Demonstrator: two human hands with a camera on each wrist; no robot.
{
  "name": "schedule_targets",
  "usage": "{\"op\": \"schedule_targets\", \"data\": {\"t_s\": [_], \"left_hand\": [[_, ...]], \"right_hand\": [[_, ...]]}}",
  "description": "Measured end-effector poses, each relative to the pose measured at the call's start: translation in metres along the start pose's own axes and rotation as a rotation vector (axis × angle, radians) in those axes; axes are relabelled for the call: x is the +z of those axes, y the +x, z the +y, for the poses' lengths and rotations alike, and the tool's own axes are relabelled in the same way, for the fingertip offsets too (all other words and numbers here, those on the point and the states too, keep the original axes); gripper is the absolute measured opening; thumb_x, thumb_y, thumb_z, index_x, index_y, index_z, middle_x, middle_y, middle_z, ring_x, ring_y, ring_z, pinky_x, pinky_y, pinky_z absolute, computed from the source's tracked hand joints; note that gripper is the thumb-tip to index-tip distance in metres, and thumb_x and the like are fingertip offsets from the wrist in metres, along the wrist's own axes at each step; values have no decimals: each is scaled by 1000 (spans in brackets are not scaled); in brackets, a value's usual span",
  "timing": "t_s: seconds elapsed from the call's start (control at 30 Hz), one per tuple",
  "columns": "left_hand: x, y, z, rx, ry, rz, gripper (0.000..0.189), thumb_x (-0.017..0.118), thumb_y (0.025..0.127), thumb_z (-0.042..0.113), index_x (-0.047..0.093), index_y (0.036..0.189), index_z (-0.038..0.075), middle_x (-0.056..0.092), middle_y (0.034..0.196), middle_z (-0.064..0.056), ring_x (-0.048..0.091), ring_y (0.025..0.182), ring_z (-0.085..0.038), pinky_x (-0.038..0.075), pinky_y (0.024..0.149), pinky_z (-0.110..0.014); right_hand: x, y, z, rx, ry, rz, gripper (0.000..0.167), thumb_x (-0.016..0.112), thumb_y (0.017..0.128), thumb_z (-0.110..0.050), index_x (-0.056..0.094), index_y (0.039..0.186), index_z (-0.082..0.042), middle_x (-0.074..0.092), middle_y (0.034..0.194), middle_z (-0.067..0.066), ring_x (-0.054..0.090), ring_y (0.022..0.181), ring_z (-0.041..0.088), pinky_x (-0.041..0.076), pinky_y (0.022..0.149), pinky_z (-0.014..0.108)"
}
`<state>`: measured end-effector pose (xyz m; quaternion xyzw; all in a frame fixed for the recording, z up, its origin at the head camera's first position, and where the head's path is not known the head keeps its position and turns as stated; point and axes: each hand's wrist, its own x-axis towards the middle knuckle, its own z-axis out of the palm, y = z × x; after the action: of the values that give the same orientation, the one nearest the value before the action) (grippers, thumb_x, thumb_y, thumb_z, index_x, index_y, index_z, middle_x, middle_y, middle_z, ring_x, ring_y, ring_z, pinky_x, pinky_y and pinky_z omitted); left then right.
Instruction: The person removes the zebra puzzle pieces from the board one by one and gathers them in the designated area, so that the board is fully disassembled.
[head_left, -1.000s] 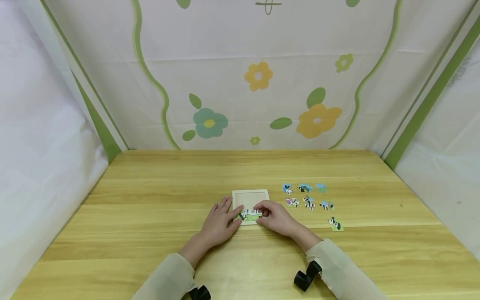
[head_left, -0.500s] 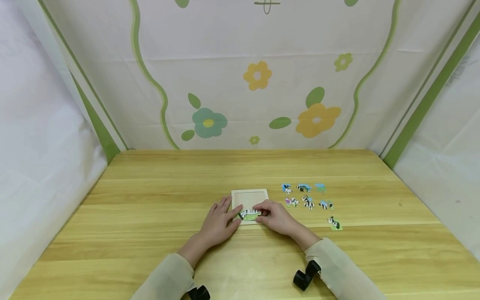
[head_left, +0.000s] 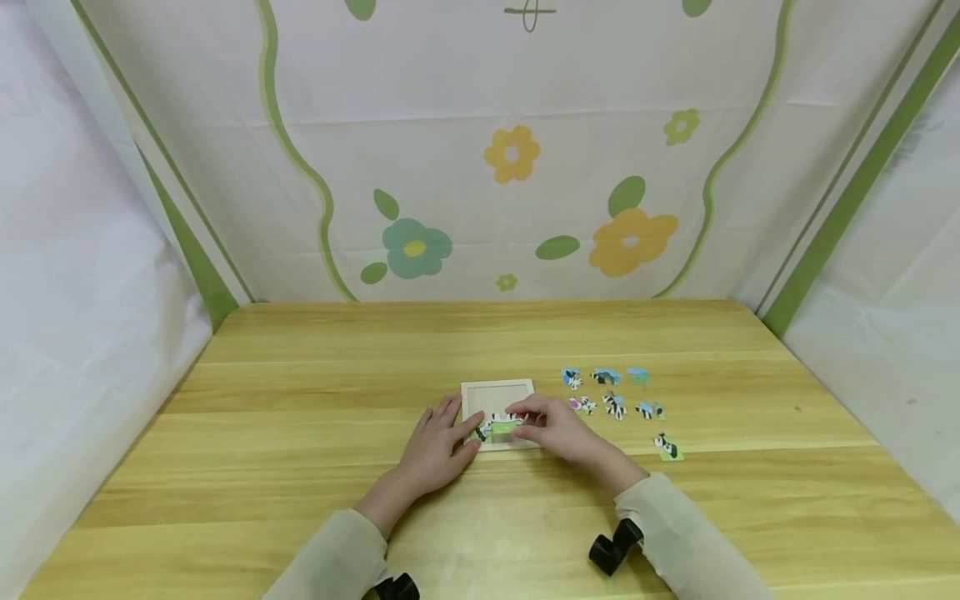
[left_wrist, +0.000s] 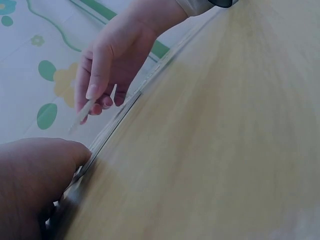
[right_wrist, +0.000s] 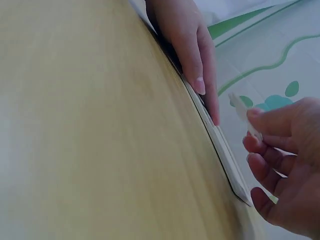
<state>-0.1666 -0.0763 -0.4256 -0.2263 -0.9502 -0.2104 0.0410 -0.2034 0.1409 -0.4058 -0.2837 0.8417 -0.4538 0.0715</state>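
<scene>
My right hand [head_left: 558, 429] pinches a puzzle piece [head_left: 506, 427] with green and black-and-white printing between thumb and fingers. In both wrist views the piece is raised and tilted, apart from the square wooden puzzle tray [head_left: 497, 383]. My left hand [head_left: 435, 457] lies at the tray's left side, its fingers extended and touching the rim. Beside the left fingertips, another green and black-and-white piece [head_left: 481, 432] shows in the tray's lower left corner, partly hidden. From the right wrist, the left fingers [right_wrist: 192, 62] press along the tray edge.
Several loose puzzle pieces [head_left: 613, 405] lie in rows on the wooden table [head_left: 300, 367] to the right of the tray. A single panda piece [head_left: 667, 447] sits nearer, behind the right forearm. A flower-printed cloth [head_left: 465, 183] hangs behind the table.
The right hand has lifted the puzzle piece up off the tray, and it is now tilted. The left hand stays in place on the tray.
</scene>
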Motion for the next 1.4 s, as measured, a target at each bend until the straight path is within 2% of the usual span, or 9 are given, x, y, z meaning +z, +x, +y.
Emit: {"op": "schedule_targets", "data": {"t_s": [0.23, 0.47, 0.77, 1.07, 1.2, 1.4], "left_hand": [[0, 1, 0, -3, -7, 3, 42, 42, 89, 35, 47, 127, 17, 25, 136, -19, 15, 126, -31, 12, 97, -50], [0, 1, -1, 3, -26, 3, 42, 42, 90, 34, 46, 127, 16, 24, 136, -19, 15, 126, -31, 11, 97, -50], [-1, -1, -3, -1, -32, 8, 42, 43, 90, 34, 46, 127, 16, 23, 136, -19, 15, 126, -31, 11, 97, -50], [-2, -2, -4, 5, -27, 19, 41, 44, 89, 33, 47, 126, 16, 25, 136, -20, 16, 125, -32, 11, 97, -50], [-2, -3, -4, 7, -31, 24, 41, 44, 89, 32, 47, 126, 15, 25, 135, -20, 16, 125, -32, 11, 97, -50], [-2, -3, -4, 7, -31, 24, 41, 44, 90, 33, 47, 127, 16, 24, 136, -19, 17, 125, -32, 11, 97, -50]], "right_hand": [[-24, -11, -35, 10, 68, -16, 27, 60, 78, 0, 59, 105, 6, 58, 93, 14, 49, 76, 25, 42, 67, 32], [-42, -21, 0, -32, 59, 29, 31, 64, 78, -13, 60, 107, 0, 58, 101, 7, 50, 78, 19, 43, 68, 31], [-72, -45, 9, 8, 75, 92, 28, 63, 79, -14, 61, 106, -6, 56, 101, 8, 50, 80, 19, 44, 67, 30], [-101, -74, 25, 75, 60, 135, 34, 61, 80, -16, 57, 108, 3, 53, 104, 19, 50, 79, 16, 45, 64, 26], [-109, -84, 36, 107, 60, 144, 35, 61, 80, -14, 56, 109, 4, 54, 102, 16, 51, 78, 15, 46, 62, 28], [-113, -95, 47, 96, 53, 134, 33, 61, 80, -11, 56, 108, 6, 56, 93, 13, 50, 73, 15, 45, 58, 28]]}}
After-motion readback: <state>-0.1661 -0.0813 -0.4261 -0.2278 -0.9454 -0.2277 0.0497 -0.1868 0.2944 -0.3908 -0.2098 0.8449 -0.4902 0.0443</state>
